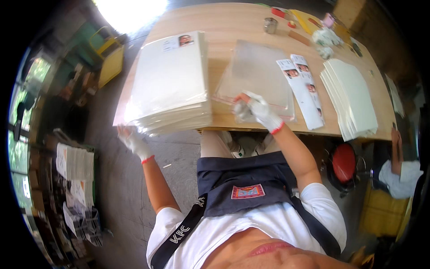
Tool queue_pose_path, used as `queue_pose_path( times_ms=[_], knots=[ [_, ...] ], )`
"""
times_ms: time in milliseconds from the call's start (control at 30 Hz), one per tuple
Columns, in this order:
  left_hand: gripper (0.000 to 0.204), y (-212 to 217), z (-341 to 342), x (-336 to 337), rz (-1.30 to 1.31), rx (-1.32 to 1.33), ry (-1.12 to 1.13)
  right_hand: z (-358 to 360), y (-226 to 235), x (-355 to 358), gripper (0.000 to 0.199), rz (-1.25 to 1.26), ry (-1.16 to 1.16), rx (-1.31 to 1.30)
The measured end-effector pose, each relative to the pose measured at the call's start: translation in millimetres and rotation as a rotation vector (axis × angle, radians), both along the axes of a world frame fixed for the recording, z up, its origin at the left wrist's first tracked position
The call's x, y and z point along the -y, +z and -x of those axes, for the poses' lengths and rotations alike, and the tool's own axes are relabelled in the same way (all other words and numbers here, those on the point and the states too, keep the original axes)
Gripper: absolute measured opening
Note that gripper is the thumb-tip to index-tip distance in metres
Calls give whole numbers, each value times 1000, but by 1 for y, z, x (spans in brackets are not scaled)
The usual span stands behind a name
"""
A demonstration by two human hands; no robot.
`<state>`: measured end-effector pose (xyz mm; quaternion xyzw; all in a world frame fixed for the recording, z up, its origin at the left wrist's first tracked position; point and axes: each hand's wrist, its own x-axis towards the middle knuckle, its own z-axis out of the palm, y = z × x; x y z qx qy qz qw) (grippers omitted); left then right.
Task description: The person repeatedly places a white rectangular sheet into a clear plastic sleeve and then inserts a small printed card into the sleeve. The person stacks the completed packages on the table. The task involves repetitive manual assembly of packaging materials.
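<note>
The fingers [243,96] of the right hand [262,113] curl over the near edge of the pile of clear plastic sleeves [260,58]; whether they pinch the film, I cannot tell. Those of the left hand [135,143] are blurred beside the near left corner of the stack of filled sleeves [170,85], and I cannot tell whether they are apart or clamped on it. Both hands wear white fabric gloves with red cuffs and bare fingertips. The stack of filled sleeves lies on the left of the pale wood-grained table [219,20], glossy and rectangular, its transparent edges rippling unevenly. Right of the thin, see-through pile lie long, narrow printed strips [303,96], then fanned, matte white sheets [351,96].
</note>
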<state>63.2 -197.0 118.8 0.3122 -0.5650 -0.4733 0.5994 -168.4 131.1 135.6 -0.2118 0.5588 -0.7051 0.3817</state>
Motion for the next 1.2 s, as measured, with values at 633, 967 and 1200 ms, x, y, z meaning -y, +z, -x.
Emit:
queue_pose_path(
  times_ms=[633, 967, 1200],
  knots=[
    [27, -90, 64, -208, 823, 599, -884, 69, 1, -470, 33, -353, -1026, 210],
    [40, -62, 191, -205, 1330, 834, -592, 158, 7, -508, 27, -101, -1225, 175],
    [30, -38, 238, -246, 1259, 1258, -949, 95, 24, -453, 28, 243, -1228, 9]
  ],
)
